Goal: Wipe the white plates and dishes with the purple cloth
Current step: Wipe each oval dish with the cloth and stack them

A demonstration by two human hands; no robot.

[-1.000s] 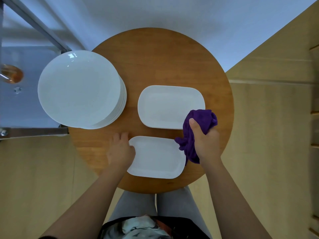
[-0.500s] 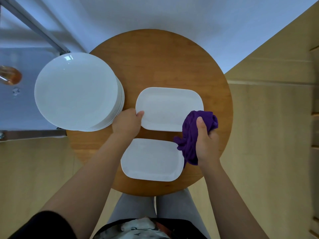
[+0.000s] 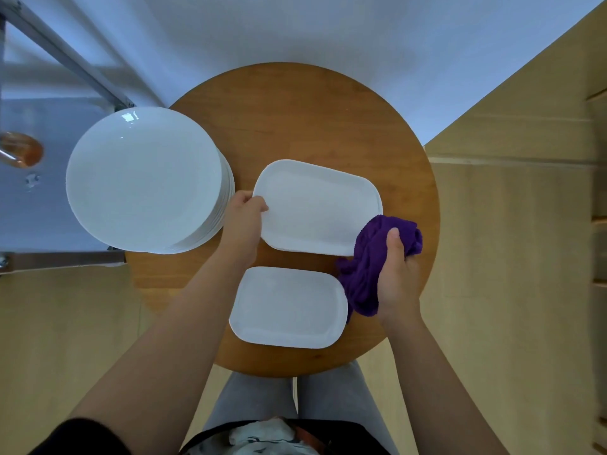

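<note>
1. Since half a second ago, the far rectangular dish (image 3: 317, 206) is sitting tilted, its left end swung away from the person and its right end toward the cloth, while the left hand (image 3: 243, 221) is now gripping its left edge more fully.
2. Thumb over the rim and fingers curled beneath, that left hand is pinching the dish's left edge; whether the dish is lifting off the wood cannot be told.
3. Fingers of the right hand (image 3: 395, 277) are closing around the purple cloth (image 3: 371, 261), thumb pressing on top, bunching it into a wad.
4. That cloth is overlapping the near right corner of the far dish, and its loose tail is hanging down beside the right end of the near rectangular dish (image 3: 289, 308).
5. Lying flat, the near dish is resting at the near edge of the round wooden table (image 3: 312, 119).
6. Well to the left, a stack of round white plates (image 3: 144, 178) is overhanging the table's left edge, just beside the left hand.
</note>
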